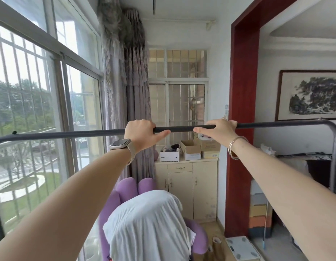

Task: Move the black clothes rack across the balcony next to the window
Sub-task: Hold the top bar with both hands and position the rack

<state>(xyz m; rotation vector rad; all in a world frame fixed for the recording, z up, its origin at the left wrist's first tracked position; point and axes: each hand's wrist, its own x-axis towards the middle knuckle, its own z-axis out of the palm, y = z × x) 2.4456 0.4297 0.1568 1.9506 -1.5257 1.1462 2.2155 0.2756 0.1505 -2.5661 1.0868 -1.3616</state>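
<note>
Both your left hand (139,131) and your right hand (220,128) are clamped on the top bar of the black clothes rack (182,128), which stands crosswise in front of you with its left end already close to the window (41,110). The likely trouble is the purple chair (129,187) with its white cloth (148,223) straight ahead, since the rack's unseen feet could catch it, or its right upright could clip the red door frame (242,110). The balcony is narrow, ending at a cream cabinet (186,183) topped with boxes (189,149) beside a gathered curtain (129,91)

Barred window (31,91); cream cabinet (187,185)
</note>
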